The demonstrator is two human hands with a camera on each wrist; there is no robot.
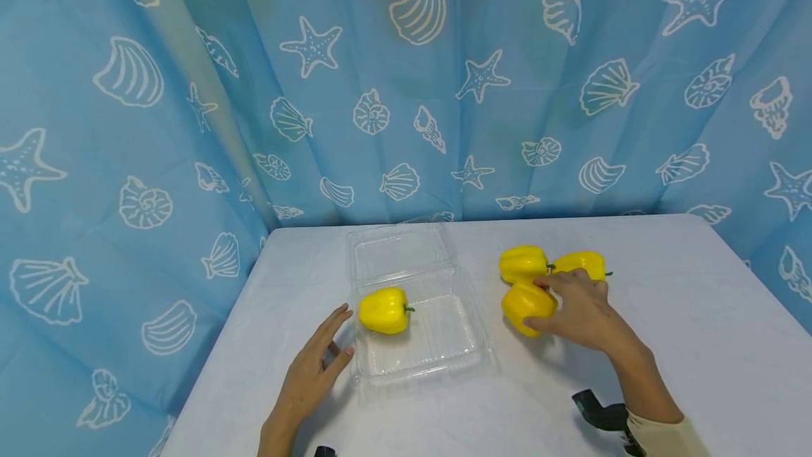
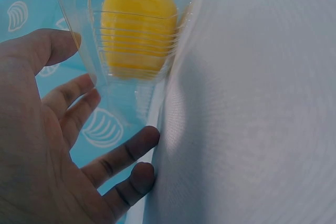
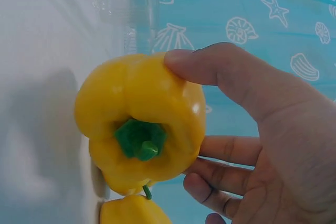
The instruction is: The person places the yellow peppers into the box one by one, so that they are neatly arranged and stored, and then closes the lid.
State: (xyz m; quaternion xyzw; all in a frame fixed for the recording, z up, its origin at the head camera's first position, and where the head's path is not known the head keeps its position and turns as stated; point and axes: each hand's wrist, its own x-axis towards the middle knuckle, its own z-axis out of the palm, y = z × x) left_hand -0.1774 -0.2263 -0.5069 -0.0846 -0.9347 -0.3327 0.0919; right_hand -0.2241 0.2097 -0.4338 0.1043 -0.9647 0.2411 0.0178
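Observation:
My right hand (image 1: 583,309) grips a yellow bell pepper (image 1: 528,307) between thumb and fingers; its green stem faces the camera in the right wrist view. Just behind it lie two more yellow bell peppers, one on the left (image 1: 523,264) and one on the right (image 1: 580,264). A clear plastic clamshell box (image 1: 438,333) sits open at the middle of the table, with one yellow bell pepper (image 1: 383,310) in its left part. Beside the box's left wall is my left hand (image 1: 311,372), fingers spread and fingertips right at the rim.
The box's lid (image 1: 402,252) is folded back toward the far table edge. A white cloth covers the table (image 1: 406,422). Blue curtains (image 1: 380,76) with shell and starfish prints hang behind and to the left. A black strap-like piece (image 1: 599,413) is on the right wrist.

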